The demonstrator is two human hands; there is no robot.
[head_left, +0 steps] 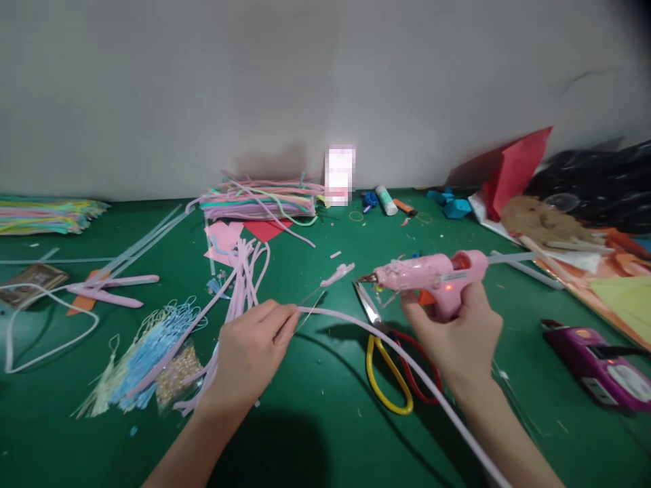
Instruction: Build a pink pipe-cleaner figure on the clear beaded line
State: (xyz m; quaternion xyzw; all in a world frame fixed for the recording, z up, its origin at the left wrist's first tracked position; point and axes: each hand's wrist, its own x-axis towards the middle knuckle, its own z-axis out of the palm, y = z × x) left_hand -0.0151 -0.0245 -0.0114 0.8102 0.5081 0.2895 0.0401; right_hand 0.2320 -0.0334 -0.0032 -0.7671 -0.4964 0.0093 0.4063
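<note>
My right hand [465, 332] is wrapped round a pink hot glue gun [420, 272], its nozzle pointing left and a small orange light lit on its side. A clear glue stick [513, 257] sticks out of its back. Pinched in my left hand [259, 342] is a long pale pink pipe cleaner [366, 324], which curves down to the right past my right forearm. A thin wire stands out by my left fingertips; a small pale pink twisted piece [338, 274] lies just beyond them. Scissors [389, 366] with one yellow and one red handle lie between my hands.
Bundled pipe cleaners [259, 198] lie by the wall, with loose lilac ones [241, 278] nearer. To the left are blue tassels [152, 359], a bag of gold beads [179, 374] and pink pliers-like handles [114, 288]. A purple device [600, 366] and coloured papers [620, 305] lie at right.
</note>
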